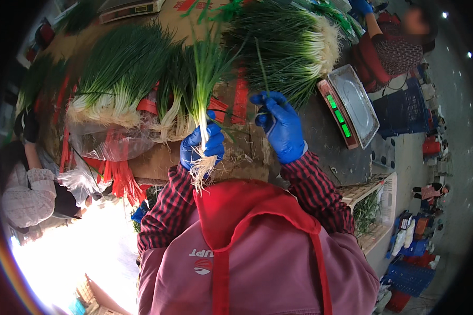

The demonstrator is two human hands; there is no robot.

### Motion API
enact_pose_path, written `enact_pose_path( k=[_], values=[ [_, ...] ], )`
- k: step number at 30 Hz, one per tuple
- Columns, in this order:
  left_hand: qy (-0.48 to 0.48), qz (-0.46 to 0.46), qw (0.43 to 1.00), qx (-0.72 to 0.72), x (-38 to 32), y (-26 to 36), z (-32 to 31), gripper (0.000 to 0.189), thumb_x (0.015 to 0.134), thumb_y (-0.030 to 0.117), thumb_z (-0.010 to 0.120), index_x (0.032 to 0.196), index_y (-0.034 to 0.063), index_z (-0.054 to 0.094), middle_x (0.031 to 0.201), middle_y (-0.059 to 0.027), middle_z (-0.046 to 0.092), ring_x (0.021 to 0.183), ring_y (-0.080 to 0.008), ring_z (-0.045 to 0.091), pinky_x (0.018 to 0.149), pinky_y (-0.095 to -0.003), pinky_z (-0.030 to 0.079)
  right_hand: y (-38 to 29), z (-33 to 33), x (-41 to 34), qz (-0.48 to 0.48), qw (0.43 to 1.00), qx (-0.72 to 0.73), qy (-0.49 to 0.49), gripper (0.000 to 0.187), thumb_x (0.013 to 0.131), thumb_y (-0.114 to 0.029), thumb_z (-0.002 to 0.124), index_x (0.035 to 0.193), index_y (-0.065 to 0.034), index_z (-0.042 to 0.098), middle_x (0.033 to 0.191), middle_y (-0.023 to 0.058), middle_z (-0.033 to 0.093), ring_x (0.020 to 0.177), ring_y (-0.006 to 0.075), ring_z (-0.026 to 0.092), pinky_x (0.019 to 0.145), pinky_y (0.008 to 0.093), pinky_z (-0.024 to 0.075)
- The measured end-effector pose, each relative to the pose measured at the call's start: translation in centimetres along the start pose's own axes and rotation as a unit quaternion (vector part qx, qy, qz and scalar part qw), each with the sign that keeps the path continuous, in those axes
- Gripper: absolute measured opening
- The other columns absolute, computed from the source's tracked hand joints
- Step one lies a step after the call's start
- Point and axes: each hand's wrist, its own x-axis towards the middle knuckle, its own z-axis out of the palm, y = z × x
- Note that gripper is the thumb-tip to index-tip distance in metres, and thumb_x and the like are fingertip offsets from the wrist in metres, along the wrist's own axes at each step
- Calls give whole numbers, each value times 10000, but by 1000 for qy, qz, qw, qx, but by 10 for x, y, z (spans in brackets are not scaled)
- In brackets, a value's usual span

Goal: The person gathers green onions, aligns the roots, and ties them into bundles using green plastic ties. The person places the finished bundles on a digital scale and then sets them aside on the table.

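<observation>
My left hand [197,147], in a blue glove, grips a small bunch of scallions [202,92] low on the white stems. The green tops point away from me, and pale roots hang below the fist. My right hand [284,130], gloved in blue too, pinches one thin green scallion leaf [262,65] at the fingertips, apart from the bunch. Just beyond my left hand lie loose scallions [176,104] on the brown table [236,163]. A large pile of scallions [102,96] is at the left, and another scallion pile [315,47] lies beyond my right hand.
To the right sits a scale [354,106] with a metal pan and lit green display. Red strips [120,173] and clear plastic bags [114,143] hang at the table's near edge. A crate [384,212] stands near my right elbow. Other people [398,55] [29,193] are at both sides.
</observation>
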Motion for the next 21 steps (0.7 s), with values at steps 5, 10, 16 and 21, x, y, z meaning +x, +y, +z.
enact_pose_path(
  k=[5,10,16,21],
  values=[
    [22,-19,999,-42,0,0,3,326,903,187,527,1184,39,453,784,-16,449,587,-93,406,506,-214,372,0,31,-3,38,988,-110,-97,248,904,-145,519,1131,-46,524,1051,106,598,761,115,550,658,254,468],
    [101,-33,986,129,-6,6,-4,315,895,243,533,1095,2,500,761,-57,529,589,-146,485,523,-253,418,7,50,-17,87,934,-319,-135,264,900,-213,566,1095,-38,535,837,37,600,662,79,529,573,231,449],
    [190,26,946,263,-2,-5,11,317,912,244,511,1072,-30,514,845,-99,582,652,-156,546,568,-246,447,8,28,-23,112,871,-454,-150,192,886,-193,573,925,-7,601,675,62,550,550,102,517,505,273,412],
    [229,24,906,356,0,-14,23,277,909,187,514,1122,11,514,971,-152,627,732,-196,610,632,-271,501,-1,-18,-49,163,817,-517,-196,137,873,-135,567,943,-30,618,688,66,567,581,128,539,551,276,434]
  ],
)
